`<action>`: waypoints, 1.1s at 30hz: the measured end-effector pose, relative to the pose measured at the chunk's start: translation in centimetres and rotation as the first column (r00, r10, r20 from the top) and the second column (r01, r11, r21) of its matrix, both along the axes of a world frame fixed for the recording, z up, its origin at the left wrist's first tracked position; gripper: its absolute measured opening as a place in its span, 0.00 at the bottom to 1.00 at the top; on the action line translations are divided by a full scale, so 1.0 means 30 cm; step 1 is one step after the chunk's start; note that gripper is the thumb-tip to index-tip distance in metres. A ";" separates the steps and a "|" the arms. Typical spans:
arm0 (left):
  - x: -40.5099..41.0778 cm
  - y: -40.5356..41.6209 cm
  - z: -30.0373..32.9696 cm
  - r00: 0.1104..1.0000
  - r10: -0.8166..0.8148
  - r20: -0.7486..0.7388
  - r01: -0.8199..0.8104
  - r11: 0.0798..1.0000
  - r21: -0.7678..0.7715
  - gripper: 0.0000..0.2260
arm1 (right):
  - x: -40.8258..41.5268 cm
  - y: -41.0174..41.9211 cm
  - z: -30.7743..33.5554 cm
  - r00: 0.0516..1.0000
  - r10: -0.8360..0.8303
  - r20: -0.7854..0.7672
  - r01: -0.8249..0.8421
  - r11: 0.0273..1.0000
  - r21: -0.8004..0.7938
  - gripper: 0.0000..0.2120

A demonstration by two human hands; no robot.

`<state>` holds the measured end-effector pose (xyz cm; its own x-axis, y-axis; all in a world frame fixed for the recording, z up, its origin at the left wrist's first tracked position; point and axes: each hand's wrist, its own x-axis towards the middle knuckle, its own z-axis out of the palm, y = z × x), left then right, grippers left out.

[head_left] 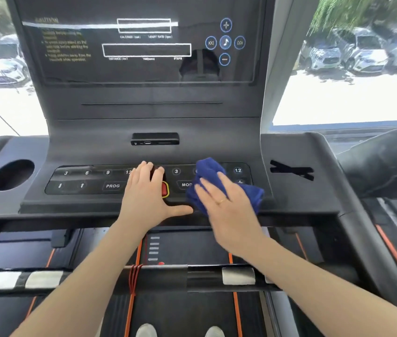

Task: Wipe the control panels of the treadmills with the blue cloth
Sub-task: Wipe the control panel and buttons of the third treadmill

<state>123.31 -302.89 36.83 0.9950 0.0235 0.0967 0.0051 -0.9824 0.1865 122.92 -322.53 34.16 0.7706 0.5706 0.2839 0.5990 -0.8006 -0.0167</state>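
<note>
The black control panel [83, 181] of a treadmill runs across the middle of the view, with number keys, arrows and a PROG key. My right hand [226, 205] presses the crumpled blue cloth [208, 170] flat onto the panel's right half, over the MODE key. My left hand [146, 193] lies flat on the panel's centre with fingers spread, partly covering the red stop button [165, 189]. It holds nothing. Above stands the dark display screen [143, 49] with round media buttons at its right.
A round cup holder [12, 175] sits in the console's left wing. A black handlebar [158, 276] with silver sensor pads crosses in front of my forearms. A second treadmill's console [387, 166] is at the right. Windows behind show parked cars.
</note>
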 end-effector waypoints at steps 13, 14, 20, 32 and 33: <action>-0.009 0.109 0.037 0.958 -0.231 -0.168 0.250 0.963 0.103 0.53 | 0.047 -0.198 -0.010 0.911 0.351 0.217 -0.278 0.910 -0.306 0.25; -0.009 0.116 0.036 0.954 -0.242 -0.179 0.266 0.957 0.120 0.53 | 0.051 -0.148 -0.011 0.893 0.397 0.210 -0.315 0.887 -0.337 0.26; -0.022 0.154 0.039 0.944 -0.289 -0.161 0.318 0.926 0.201 0.49 | 0.069 0.108 -0.020 0.738 0.630 0.244 -0.396 0.696 -0.599 0.28; -0.034 0.148 0.029 0.959 -0.248 -0.135 0.260 0.962 0.078 0.49 | 0.054 -0.306 -0.038 0.848 0.417 0.327 -0.251 0.860 -0.444 0.26; -0.033 0.148 0.029 0.958 -0.254 -0.135 0.266 0.961 0.079 0.49 | 0.047 -0.287 -0.044 0.840 0.408 0.359 -0.251 0.877 -0.409 0.26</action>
<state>122.31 -298.46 37.71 0.9698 -0.2411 -0.0368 -0.2361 -0.9659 0.1064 124.33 -331.15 32.84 0.3670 0.8866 0.2814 0.7116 -0.4625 0.5289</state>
